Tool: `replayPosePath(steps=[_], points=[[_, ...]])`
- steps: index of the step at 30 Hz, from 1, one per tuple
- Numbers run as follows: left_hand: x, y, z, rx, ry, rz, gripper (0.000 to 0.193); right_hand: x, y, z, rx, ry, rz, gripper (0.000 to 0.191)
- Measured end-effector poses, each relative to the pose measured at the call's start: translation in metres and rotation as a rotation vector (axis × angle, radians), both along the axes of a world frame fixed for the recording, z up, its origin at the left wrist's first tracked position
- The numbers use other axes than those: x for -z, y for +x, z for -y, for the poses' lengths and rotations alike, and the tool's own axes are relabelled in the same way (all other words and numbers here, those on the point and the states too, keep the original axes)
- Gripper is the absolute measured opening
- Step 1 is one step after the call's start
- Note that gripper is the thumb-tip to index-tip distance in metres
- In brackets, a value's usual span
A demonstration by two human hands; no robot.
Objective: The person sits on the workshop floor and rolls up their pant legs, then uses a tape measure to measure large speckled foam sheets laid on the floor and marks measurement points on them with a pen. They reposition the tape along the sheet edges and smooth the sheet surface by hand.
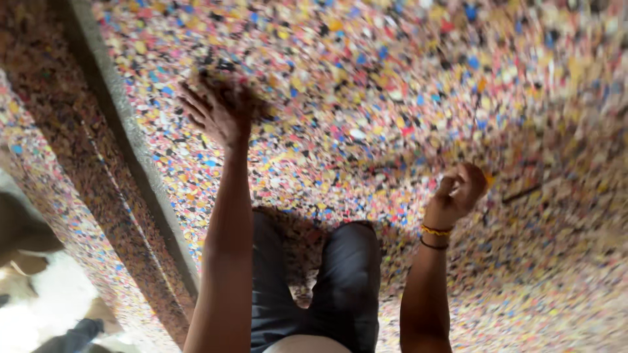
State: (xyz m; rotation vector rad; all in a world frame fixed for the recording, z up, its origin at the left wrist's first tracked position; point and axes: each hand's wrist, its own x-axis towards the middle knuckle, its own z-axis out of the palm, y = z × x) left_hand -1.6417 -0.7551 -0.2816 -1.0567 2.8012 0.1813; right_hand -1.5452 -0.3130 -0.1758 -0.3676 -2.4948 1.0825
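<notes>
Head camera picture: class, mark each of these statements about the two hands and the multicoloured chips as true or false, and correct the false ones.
1. The left hand is spread open above the multicoloured chips. True.
2. The right hand lies flat and open. False: it is closed in a fist.
3. The right wrist wears bands. True.
4. The chips are all one colour. False: they are mixed red, blue, yellow, white and black.
5. The person wears dark trousers. True.
</notes>
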Motion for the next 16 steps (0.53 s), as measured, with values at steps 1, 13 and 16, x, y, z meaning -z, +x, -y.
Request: replayPosePath(steps=[1, 13, 16], points=[[0.000, -0.001, 0.006, 0.005, -0.018, 0.016, 0.092, -0.001, -0.026, 0.019, -0.126, -0.059, -0.001, 0.022], [-0.015, -0.027, 0.020, -0.010, 0.021, -0.084, 0.097, 0.039, -0.316, 0.346, -1.168, 0.318, 0.002, 0.049], [-0.013, -0.027, 0.026, -0.045, 0.028, -0.110, 0.096, 0.063, -0.342, 0.414, -1.198, 0.419, 0.039, 0.063]])
